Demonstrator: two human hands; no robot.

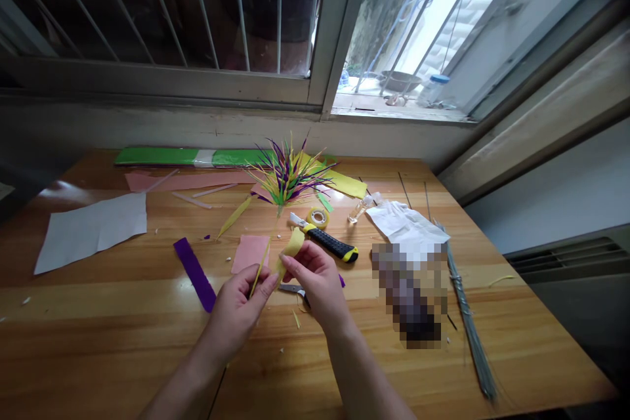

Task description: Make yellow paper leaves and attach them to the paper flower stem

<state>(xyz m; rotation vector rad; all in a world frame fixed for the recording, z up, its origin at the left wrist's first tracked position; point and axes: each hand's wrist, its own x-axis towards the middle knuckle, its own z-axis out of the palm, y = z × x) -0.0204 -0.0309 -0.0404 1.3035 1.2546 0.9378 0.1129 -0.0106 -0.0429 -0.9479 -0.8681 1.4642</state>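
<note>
One fringed paper flower (290,174), just beyond our fingers (296,269).
Our right hand (317,283) pinches a curling yellow crepe-paper strip (295,244) between thumb and fingers; our left hand (245,296) pinches the thin yellow stem (262,265) beside it, below the flower. We judge the step to be wrapping the stem; next calls for a taut strip and a slow twist between our fingertips.
</note>
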